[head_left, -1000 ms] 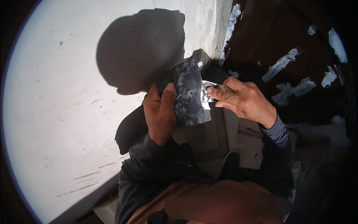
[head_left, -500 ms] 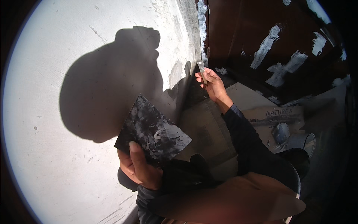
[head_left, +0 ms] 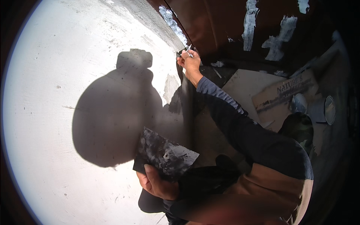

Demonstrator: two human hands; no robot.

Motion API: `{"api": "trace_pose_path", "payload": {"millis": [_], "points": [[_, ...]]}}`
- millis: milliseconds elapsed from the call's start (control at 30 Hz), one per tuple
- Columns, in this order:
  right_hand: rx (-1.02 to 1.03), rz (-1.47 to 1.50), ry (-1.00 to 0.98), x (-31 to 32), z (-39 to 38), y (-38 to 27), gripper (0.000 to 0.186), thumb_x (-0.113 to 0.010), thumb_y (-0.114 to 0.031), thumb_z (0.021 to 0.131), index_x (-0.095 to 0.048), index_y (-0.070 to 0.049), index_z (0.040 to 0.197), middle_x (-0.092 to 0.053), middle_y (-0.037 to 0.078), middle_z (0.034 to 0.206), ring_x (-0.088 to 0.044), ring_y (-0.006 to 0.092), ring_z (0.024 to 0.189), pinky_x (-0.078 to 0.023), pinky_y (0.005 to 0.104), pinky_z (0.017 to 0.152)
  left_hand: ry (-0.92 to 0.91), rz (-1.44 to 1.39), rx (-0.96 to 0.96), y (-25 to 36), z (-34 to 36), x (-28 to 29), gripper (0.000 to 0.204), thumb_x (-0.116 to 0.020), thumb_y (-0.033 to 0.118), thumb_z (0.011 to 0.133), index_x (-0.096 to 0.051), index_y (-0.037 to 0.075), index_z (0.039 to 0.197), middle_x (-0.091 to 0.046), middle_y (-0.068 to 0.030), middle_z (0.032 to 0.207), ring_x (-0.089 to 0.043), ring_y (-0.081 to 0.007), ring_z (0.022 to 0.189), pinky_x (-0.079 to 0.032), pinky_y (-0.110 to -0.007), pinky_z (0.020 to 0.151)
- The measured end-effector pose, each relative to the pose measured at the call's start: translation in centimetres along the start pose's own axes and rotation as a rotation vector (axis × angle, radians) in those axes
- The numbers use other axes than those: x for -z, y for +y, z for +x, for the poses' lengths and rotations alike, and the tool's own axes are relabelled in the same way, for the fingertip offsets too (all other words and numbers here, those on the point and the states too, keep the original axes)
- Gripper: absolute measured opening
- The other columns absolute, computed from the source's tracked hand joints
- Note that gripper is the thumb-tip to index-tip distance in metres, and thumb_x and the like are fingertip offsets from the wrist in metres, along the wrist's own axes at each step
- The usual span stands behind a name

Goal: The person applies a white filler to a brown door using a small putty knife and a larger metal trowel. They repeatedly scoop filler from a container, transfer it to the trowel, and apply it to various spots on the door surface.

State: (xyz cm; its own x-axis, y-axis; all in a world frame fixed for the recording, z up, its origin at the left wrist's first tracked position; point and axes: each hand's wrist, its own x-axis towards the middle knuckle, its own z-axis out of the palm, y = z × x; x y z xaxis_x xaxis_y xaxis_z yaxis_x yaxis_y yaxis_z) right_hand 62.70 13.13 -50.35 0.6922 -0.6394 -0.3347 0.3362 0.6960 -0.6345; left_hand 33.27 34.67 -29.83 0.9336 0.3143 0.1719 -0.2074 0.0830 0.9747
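Note:
Low in the view, my left hand (head_left: 158, 183) grips a dark square plate (head_left: 165, 152) smeared with pale grey paste, its thumb over the lower edge. Higher up, my right hand (head_left: 190, 63) is closed on a small putty knife (head_left: 189, 50), held at the seam between the white wall (head_left: 45, 112) and a dark brown panel (head_left: 210, 22). A rough white strip of paste (head_left: 172, 24) runs along that seam just above the knife. Whether the blade touches the surface I cannot tell.
More white patches (head_left: 249, 26) mark the brown panel. At right on the ground lie pale cardboard (head_left: 242, 84), brown printed cardboard (head_left: 270, 101) and two round cans (head_left: 324, 110), (head_left: 299, 103). My head's shadow falls on the wall.
My right hand has left the plate and risen to the seam with the knife. My left hand has dropped lower with the plate. The camera's view has shifted.

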Motion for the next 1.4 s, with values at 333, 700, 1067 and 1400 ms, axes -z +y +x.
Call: {"api": "trace_pose_path", "payload": {"millis": [333, 700, 1067, 1400], "points": [[0.156, -0.159, 0.129, -2.1, 1.1, 0.6, 0.02, -0.07, -0.011, 0.091, -0.056, 0.0, 0.102, -0.063, 0.006, 0.076, -0.06, 0.0126, 0.055, -0.047, 0.0257, 0.048, -0.004, 0.013, 0.031, 0.0, -0.2, -0.4, 0.044, -0.06, 0.029, 0.095, -0.055, -0.005, 0.122, -0.065, -0.0144, 0.107, -0.064, -0.0215, 0.093, -0.051, -0.033, 0.081], [0.071, -0.026, 0.179, -3.8, 0.1, -0.9, 0.021, -0.071, -0.013, 0.089, -0.057, -0.002, 0.1, -0.063, 0.004, 0.071, -0.059, 0.0111, 0.054, -0.045, 0.0258, 0.046, -0.126, 0.035, 0.001, 0.2, -0.1, -0.2, 0.041, -0.053, 0.027, 0.099, -0.055, -0.007, 0.122, -0.065, -0.0133, 0.108, -0.063, -0.02, 0.095, -0.048, -0.031, 0.087], [0.123, -0.032, 0.213, -3.4, -0.4, 0.4, 0.031, -0.073, -0.011, 0.087, -0.051, 0.001, 0.106, -0.061, 0.006, 0.074, -0.057, 0.0113, 0.054, -0.044, 0.026, 0.046, -0.123, 0.064, -0.014, -0.1, 0.0, -0.2, 0.046, -0.059, 0.03, 0.095, -0.055, -0.006, 0.124, -0.065, -0.0156, 0.109, -0.065, -0.0253, 0.097, -0.052, -0.035, 0.085], [0.111, 0.02, 0.175, -8.2, 0.3, -0.2, 0.029, -0.074, -0.01, 0.086, -0.047, -0.005, 0.092, -0.058, 0.005, 0.067, -0.055, 0.0131, 0.052, -0.039, 0.0286, 0.042, -0.128, 0.084, -0.011, -0.2, 0.1, -0.1, 0.043, -0.057, 0.028, 0.096, -0.057, -0.008, 0.12, -0.066, -0.0152, 0.108, -0.064, -0.0228, 0.096, -0.048, -0.033, 0.089]]}}
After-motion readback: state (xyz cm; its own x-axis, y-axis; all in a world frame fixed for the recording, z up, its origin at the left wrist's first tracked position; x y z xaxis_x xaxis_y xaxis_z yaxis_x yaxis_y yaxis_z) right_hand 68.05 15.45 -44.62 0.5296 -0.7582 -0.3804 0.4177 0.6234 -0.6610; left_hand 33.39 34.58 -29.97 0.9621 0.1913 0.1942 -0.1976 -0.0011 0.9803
